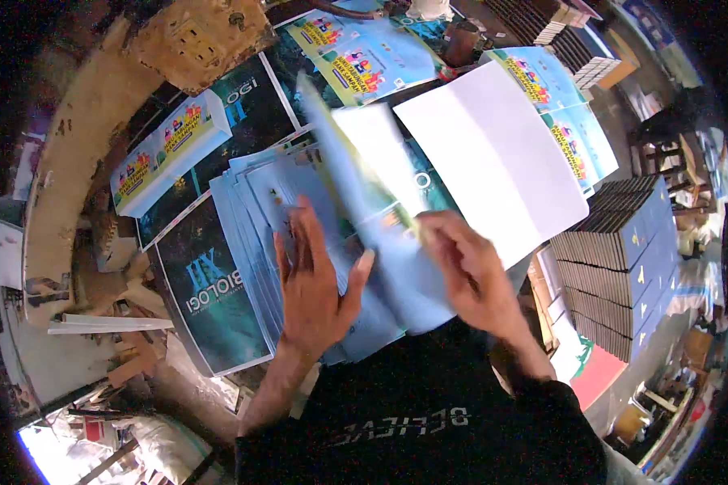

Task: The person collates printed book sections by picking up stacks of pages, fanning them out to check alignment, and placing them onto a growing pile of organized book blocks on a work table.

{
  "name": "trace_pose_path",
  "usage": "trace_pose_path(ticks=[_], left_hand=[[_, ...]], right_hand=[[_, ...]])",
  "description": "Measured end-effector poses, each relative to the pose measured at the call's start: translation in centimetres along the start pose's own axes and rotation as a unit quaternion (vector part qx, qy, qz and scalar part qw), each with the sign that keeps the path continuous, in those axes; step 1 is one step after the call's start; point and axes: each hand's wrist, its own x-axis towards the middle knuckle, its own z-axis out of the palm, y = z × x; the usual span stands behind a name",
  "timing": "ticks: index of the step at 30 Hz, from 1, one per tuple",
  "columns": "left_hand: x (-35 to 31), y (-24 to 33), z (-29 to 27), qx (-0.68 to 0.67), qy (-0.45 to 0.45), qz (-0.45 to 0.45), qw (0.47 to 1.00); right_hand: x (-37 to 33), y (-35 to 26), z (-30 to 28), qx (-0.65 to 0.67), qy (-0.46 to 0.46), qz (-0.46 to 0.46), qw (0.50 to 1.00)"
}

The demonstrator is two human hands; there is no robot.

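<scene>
Head view shows 1 printed sheet (362, 198), blurred and raised at a slant over a fanned stack of blue sheets (251, 210) in the middle of the work surface. Its long axis runs from upper left to lower right, the far end pointing away from the person and a little left, the near end toward the person's shirt (429, 404). The right hand (469, 271) is narrow, thumb and fingers closed on the sheet's right edge. The left hand (311, 299) is spread wide over the fanned stack, fingers pointing away from the body and thumb out to the right; whether its whole palm touches cannot be told.

Just right of the raised sheet lie white sheets (493, 153), their long axis also slanting from upper left to lower right. To the left, a small pile of blue-and-yellow prints (174, 153) slants the other way. Dark teal posters (218, 323) lie beneath. Farther right stand stacked dark-blue books (651, 250).
</scene>
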Motion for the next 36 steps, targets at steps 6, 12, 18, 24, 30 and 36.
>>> trace_pose_path(ticks=[6,12,18,24,30,36], left_hand=[[-0.1,-0.9,1.3,0.285,-0.064,0.013,0.956],[-0.5,-1.7,1.7,0.21,-0.056,-0.005,0.976],[-1.3,-2.0,1.3,0.186,-0.057,-0.001,0.981],[-1.5,-2.5,1.3,0.234,-0.083,0.02,0.968],[-1.3,-2.2,1.0,0.222,-0.078,0.03,0.972],[-1.4,-2.6,0.7,0.176,-0.074,0.015,0.981]], right_hand=[[-1.9,5.5,3.1,-0.104,-0.009,0.027,0.994],[0.6,9.1,-3.5,-0.476,0.089,0.04,0.874],[1.3,6.2,-6.4,-0.332,0.009,0.082,0.94],[1.0,6.9,-3.4,-0.404,0.063,0.131,0.903],[-0.2,7.5,-4.4,-0.293,0.094,0.13,0.943],[0.4,0.1,-2.3,-0.188,0.086,0.093,0.974]])
